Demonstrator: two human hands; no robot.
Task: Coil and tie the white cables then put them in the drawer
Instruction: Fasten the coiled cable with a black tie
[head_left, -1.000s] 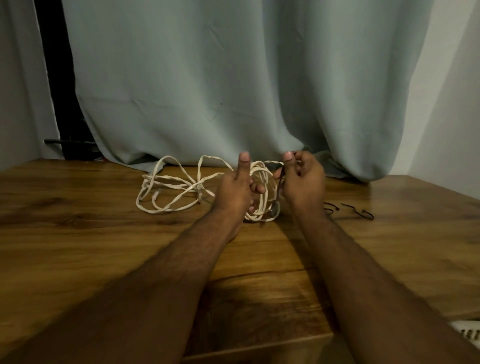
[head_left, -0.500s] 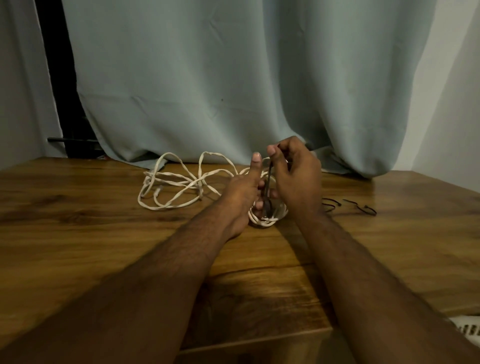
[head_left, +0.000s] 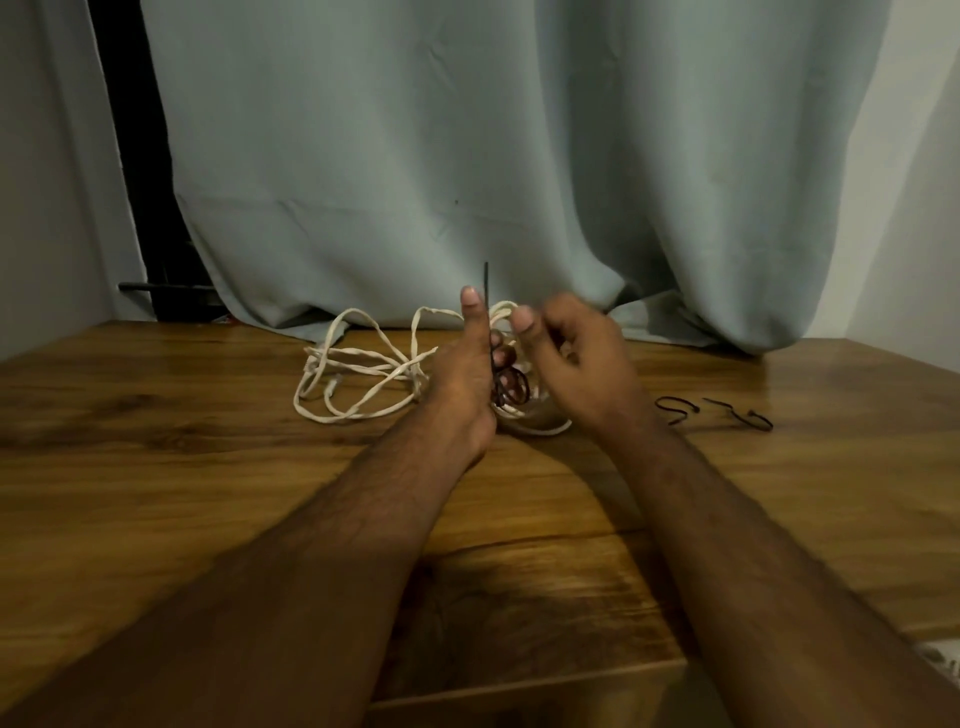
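Note:
A loose tangle of white cable (head_left: 363, 374) lies on the wooden table (head_left: 156, 467), and part of it is coiled into a bundle (head_left: 540, 423) between my hands. My left hand (head_left: 465, 374) grips that bundle with the thumb pointing straight up. A black zip tie (head_left: 487, 283) loops round the bundle, and its free tail stands upright beside my left thumb. My right hand (head_left: 571, 358) hovers just right of the tie, blurred, with curled fingers. Whether it holds anything is unclear. No drawer is in view.
Two spare black zip ties (head_left: 678, 408) (head_left: 748, 415) lie on the table to the right of my right hand. A pale curtain (head_left: 467, 156) hangs behind the table and touches its back edge. The table's front edge (head_left: 519, 696) is near me.
My right hand pinched the tie's tail half a second ago; it has now shifted right, off the tail. The tail stands higher beside my left thumb. The loose tangle has not moved.

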